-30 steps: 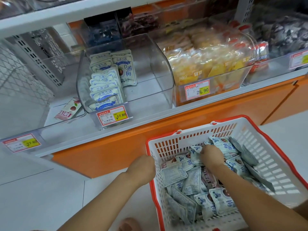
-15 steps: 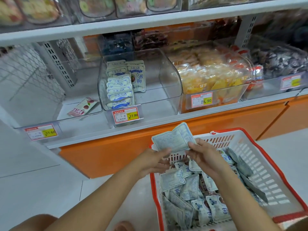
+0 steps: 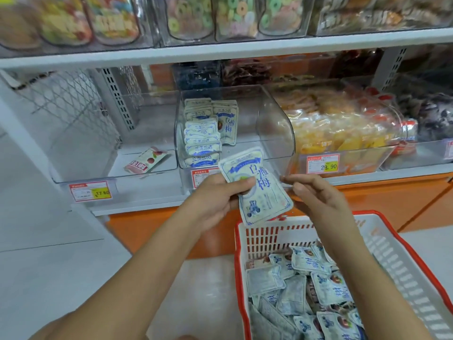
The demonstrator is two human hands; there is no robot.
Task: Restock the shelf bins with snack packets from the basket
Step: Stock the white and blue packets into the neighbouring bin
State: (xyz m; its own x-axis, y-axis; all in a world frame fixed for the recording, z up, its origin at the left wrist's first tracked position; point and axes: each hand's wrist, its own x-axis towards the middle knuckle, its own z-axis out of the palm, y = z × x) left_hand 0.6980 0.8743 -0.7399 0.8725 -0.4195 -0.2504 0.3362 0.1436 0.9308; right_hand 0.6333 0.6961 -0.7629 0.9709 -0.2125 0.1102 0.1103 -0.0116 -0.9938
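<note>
The left hand point(image 3: 218, 195) grasps a packet point(image 3: 259, 190), thumb pressed over its printed front, holding it tilted above the far rim of the basket point(image 3: 404, 244) and in front of the clear bin point(image 3: 269, 123). The right hand point(image 3: 316, 195) is just beside the packet's right edge, fingers loose and gripping nothing; whether its fingertips touch the packet is unclear. More packets lie heaped in the basket point(image 3: 306, 285) and stacked at the bin's left side point(image 3: 201, 141).
</note>
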